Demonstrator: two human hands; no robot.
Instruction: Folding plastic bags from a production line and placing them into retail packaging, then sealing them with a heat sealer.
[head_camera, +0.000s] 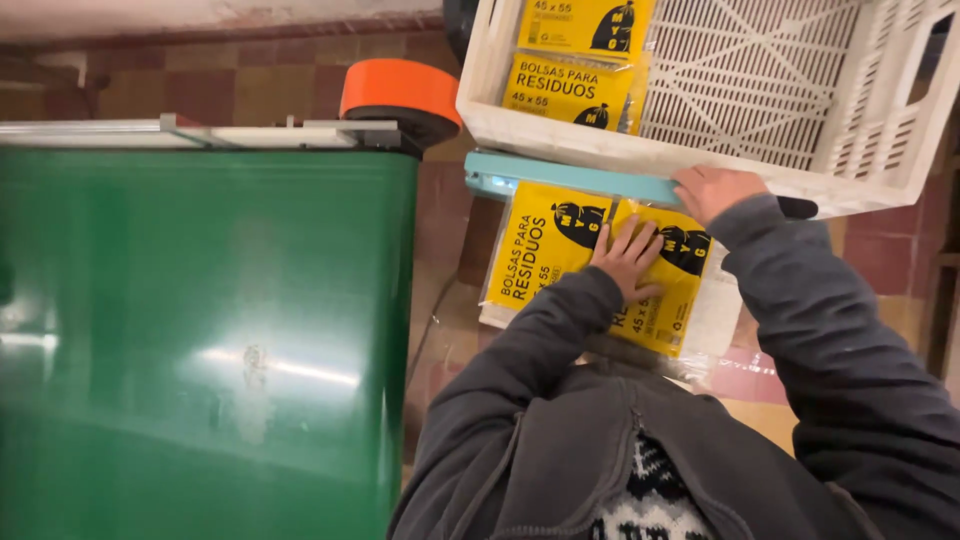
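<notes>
From the head camera, the left hand (628, 258) lies flat with fingers spread on a yellow packet of bags (545, 245), pressing it down without gripping. The packet rests under the teal sealer bar (570, 180), beside a second yellow packet (672, 300). The right hand (715, 190) is closed on that bar's end. Above, a white plastic crate (760, 80) holds more yellow packets (572, 92). A green bin (200, 330) stands at left.
</notes>
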